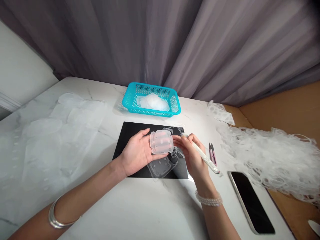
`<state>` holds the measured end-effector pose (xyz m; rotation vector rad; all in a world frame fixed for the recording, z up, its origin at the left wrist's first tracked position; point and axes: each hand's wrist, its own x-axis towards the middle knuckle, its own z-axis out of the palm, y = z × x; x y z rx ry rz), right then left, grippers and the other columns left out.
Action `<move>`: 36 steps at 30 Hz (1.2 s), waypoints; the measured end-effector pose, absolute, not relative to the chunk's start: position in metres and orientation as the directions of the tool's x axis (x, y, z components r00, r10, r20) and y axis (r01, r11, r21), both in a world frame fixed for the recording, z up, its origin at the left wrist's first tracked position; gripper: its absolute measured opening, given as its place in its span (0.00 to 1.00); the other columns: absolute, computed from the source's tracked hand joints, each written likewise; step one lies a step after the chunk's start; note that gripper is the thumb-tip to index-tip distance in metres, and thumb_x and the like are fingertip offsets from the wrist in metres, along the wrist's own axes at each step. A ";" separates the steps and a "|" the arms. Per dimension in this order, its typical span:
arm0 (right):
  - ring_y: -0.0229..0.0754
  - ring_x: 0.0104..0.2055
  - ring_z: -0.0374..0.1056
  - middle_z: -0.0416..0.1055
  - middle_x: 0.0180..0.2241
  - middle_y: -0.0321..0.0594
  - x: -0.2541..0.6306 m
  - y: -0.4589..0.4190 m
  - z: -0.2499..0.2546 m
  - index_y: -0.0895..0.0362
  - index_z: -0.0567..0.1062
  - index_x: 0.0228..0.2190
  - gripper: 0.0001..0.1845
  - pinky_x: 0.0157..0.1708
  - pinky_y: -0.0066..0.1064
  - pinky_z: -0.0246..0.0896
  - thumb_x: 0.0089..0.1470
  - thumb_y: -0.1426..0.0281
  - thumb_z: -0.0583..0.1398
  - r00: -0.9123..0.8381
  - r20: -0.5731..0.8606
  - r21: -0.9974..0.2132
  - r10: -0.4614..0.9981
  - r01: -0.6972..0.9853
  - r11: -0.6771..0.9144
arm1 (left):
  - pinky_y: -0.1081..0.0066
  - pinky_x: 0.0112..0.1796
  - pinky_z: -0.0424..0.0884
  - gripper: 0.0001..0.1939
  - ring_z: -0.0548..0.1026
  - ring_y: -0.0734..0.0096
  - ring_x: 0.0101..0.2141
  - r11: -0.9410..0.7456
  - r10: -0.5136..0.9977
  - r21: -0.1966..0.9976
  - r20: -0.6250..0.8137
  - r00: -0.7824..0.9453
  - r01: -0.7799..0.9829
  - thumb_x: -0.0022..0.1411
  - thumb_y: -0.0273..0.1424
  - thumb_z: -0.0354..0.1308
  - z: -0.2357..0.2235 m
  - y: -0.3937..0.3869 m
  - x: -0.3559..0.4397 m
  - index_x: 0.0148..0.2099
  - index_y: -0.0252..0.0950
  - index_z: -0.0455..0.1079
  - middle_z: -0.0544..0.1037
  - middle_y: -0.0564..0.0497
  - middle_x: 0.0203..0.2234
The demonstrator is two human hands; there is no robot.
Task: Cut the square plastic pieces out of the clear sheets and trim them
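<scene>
Translucent plastic sheets (pixel 50 133) lie flat across the left part of the white marble table (pixel 140 210); they appear whole, with moulded outlines showing, and by this reading they are stock not yet worked. Behind the work area stands a turquoise basket (pixel 175 103) holding a heap of pale, clear pieces (pixel 153 101); judged from their shape, these are finished parts already set aside.

At the centre lies a black mat (pixel 130 131). The left hand (pixel 136 153) is held palm up above it, fingers spread and slightly curled, supporting a clear moulded piece (pixel 161 141) against the fingertips. A second clear piece (pixel 161 166) and thin offcut strips rest on the mat directly below, just beside the wrist line of the right hand.

The right hand (pixel 191 151) is pinched around a slim white craft knife (pixel 202 155), held like a pen, with the tip end at the right edge of the held piece. Whether the tip touches the plastic cannot be told. The piece in hand appears to be at the trimming stage, with its edge only partly cleaned.

To the right of the mat lie small pink snips (pixel 212 154), untouched, then a dark phone (pixel 250 200) face up near the table edge. Farther right, a large tangle of cut-out plastic webbing (pixel 272 156) spreads over the table and a brown cardboard surface (pixel 282 106). Its volume suggests many parts are done; the sheets at left suggest a good share remains.
</scene>
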<state>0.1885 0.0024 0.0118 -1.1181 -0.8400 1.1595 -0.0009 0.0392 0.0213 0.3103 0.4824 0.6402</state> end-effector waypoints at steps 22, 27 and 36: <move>0.44 0.38 0.73 0.73 0.31 0.38 0.188 0.006 -0.021 0.54 0.72 0.44 0.23 0.40 0.38 0.73 0.62 0.49 0.53 0.128 -0.081 -0.988 0.988 -0.141 -0.063 | 0.58 0.66 0.55 0.26 0.60 0.61 0.66 -0.855 0.515 0.144 0.134 0.847 0.497 0.73 0.31 0.45 -0.035 0.045 -0.049 0.70 0.32 0.55 0.62 0.41 0.66; 0.42 0.40 0.72 0.74 0.35 0.39 0.180 0.023 -0.040 0.56 0.75 0.37 0.23 0.46 0.37 0.69 0.63 0.51 0.52 0.202 -0.016 -0.997 0.979 0.067 -0.030 | 0.55 0.65 0.54 0.26 0.61 0.54 0.65 -0.864 0.496 -0.016 0.152 0.855 0.503 0.73 0.35 0.46 -0.040 0.014 -0.069 0.68 0.30 0.58 0.61 0.38 0.66; 0.45 0.40 0.75 0.78 0.42 0.42 0.178 -0.029 -0.011 0.53 0.76 0.50 0.20 0.38 0.36 0.71 0.60 0.57 0.61 0.258 0.002 -0.926 0.966 0.364 -0.095 | 0.52 0.64 0.53 0.27 0.65 0.51 0.63 -0.908 0.404 -0.035 0.192 0.894 0.418 0.74 0.40 0.44 -0.046 -0.005 -0.049 0.66 0.29 0.62 0.67 0.37 0.63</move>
